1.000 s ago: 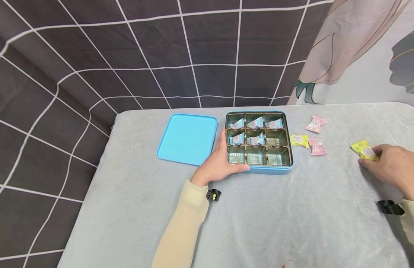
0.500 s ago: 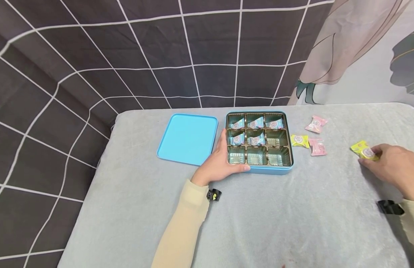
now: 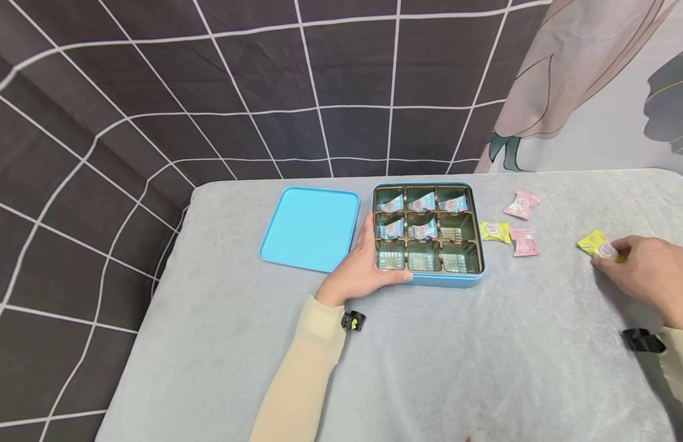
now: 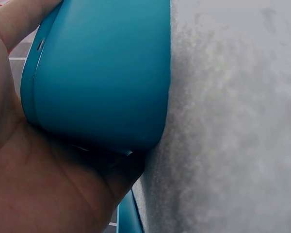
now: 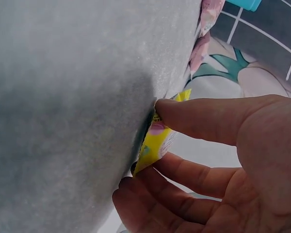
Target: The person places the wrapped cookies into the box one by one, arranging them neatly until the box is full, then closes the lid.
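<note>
My left hand (image 3: pixel 357 265) grips the near left corner of a blue tin box (image 3: pixel 449 280), its thumb along the front wall and its fingers along the left side. Several blue-wrapped candies (image 3: pixel 424 231) sit in the box's divided gold tray: three across the back row, two in the left and middle pockets of the middle row. Far to the right, my right hand (image 3: pixel 653 270) pinches a yellow-wrapped candy (image 3: pixel 597 245) between thumb and fingers, low over the cloth. The right wrist view shows this yellow wrapper (image 5: pixel 155 143) tilted on edge at the cloth.
A flat blue lid (image 3: pixel 311 230) lies left of the box. Just right of the box are another yellow candy (image 3: pixel 494 232) and a pink candy (image 3: pixel 523 242), with a second pink candy (image 3: pixel 521 204) behind. Grey cloth (image 3: pixel 430 368) covers the table; a dark checked curtain (image 3: pixel 352 80) hangs behind.
The yellow candy in my right hand has shifted very slightly left and away from me. My left hand and the box have stayed where they were.
</note>
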Demonstrator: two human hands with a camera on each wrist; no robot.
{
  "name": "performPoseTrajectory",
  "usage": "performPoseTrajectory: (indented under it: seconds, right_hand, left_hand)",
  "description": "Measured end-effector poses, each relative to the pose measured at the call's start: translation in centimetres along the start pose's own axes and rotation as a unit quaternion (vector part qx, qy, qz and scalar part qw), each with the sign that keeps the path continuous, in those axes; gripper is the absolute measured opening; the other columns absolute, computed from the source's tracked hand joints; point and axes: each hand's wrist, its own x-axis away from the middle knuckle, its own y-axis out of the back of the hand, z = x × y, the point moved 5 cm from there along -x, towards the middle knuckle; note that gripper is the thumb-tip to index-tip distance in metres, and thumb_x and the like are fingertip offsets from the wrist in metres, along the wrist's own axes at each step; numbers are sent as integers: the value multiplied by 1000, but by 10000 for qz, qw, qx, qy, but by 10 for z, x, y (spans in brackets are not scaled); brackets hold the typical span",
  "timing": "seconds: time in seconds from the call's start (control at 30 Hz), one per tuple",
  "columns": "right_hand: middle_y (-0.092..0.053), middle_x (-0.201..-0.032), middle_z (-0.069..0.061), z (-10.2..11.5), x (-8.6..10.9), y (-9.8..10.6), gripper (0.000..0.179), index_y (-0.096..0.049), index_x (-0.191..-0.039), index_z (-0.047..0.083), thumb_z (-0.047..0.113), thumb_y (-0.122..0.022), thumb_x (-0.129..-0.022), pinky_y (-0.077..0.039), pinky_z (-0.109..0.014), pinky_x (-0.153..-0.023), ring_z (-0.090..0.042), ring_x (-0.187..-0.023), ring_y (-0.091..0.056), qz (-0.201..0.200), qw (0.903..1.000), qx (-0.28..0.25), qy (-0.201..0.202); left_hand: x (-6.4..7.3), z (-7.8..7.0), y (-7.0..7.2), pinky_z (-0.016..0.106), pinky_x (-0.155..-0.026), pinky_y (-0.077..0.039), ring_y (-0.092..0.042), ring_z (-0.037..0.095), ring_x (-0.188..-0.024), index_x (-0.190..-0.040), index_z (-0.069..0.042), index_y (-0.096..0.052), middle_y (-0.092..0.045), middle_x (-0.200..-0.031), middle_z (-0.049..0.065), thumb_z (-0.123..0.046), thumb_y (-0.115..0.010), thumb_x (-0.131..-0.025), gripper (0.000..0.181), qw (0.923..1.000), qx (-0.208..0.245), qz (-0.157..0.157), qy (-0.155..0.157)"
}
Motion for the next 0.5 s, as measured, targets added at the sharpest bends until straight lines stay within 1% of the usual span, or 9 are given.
performPoseTrajectory:
  seconds: [0.03, 0.17, 0.37, 0.5]
  right_hand:
    - [-54, -100, -42, 1, 0, -1, 47, -48, -109, -24, 15, -66, -91, -44, -59, -71, -53, -86, -56, 23, 10000, 26, -41]
    - [-54, -102, -41, 3, 2, 2, 47, -50, -110, -23, 16, -67, -91, -43, -59, -70, -52, -86, -56, 1, 10000, -64, 7]
    - [-59, -97, -39, 9, 4, 8, 47, -52, -109, -23, 16, -68, -89, -43, -53, -62, -50, -79, -59, -160, 9991, -339, 193]
    - [-60, -91, -38, 13, 6, 12, 47, -52, -109, -23, 15, -69, -89, -42, -50, -57, -46, -73, -59, -197, 9983, -467, 299]
  left_hand:
    - [0, 0, 0, 48, -119, -21, 0, 18, -153, -159, -14, 21, 16, -168, 2, -49, -82, -81, 134, 10000, -3, -3, -15]
    - [0, -1, 0, 48, -119, -22, 0, 17, -153, -159, -15, 20, 16, -168, 2, -49, -83, -80, 134, 10000, 9, -9, -11]
    - [0, -1, 0, 48, -119, -21, 0, 17, -153, -159, -14, 20, 15, -168, 3, -49, -83, -80, 134, 10000, -1, -20, -16]
    - [1, -1, 0, 48, -118, -24, -1, 19, -153, -159, -14, 21, 16, -168, 2, -50, -82, -81, 133, 10000, -19, 44, 60]
